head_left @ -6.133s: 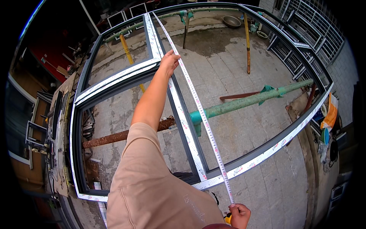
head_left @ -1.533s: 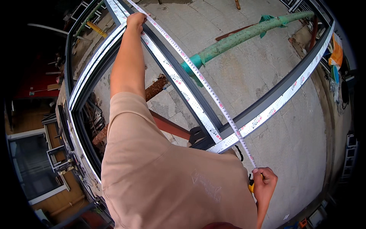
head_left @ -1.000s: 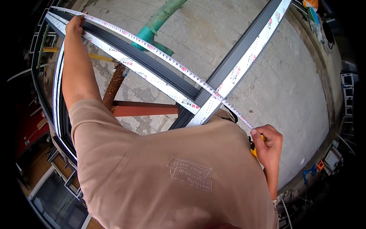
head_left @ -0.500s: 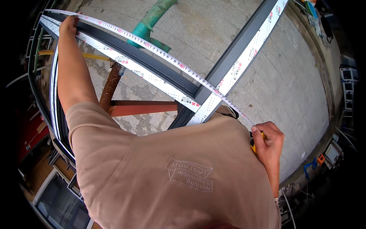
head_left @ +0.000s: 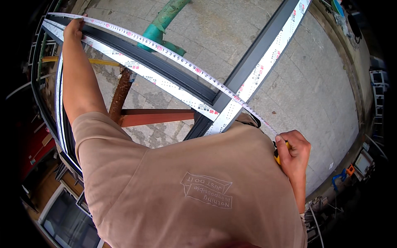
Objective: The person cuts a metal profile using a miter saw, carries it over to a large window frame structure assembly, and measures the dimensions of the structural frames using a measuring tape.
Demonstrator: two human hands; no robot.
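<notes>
A white tape measure blade (head_left: pixel 178 58) stretches over a dark grey metal frame bar (head_left: pixel 165 71), running from the far left corner down to the right. My left hand (head_left: pixel 74 29) is closed at the far left end, its fingers gripping the blade against the bar. At the lower right, my right hand (head_left: pixel 294 152) wraps round the yellow and black tape measure case (head_left: pixel 278 156). The blade crosses a second frame bar (head_left: pixel 264 53) at the joint and continues past it to the case. White protective film with printing covers both bars' faces.
Under the frame, a green pipe-like support (head_left: pixel 155 33), a rusty post (head_left: pixel 120 91) and a red-brown beam (head_left: pixel 157 117) stand over grey paving (head_left: pixel 306 99). More frame pieces (head_left: pixel 62 103) lie at the left. Tools, including a blue and orange one (head_left: pixel 341 178), lie at the right edge.
My right hand and the case have shifted very slightly right and down in the picture. Both hands keep their hold, and the blade stays stretched over the frame.
</notes>
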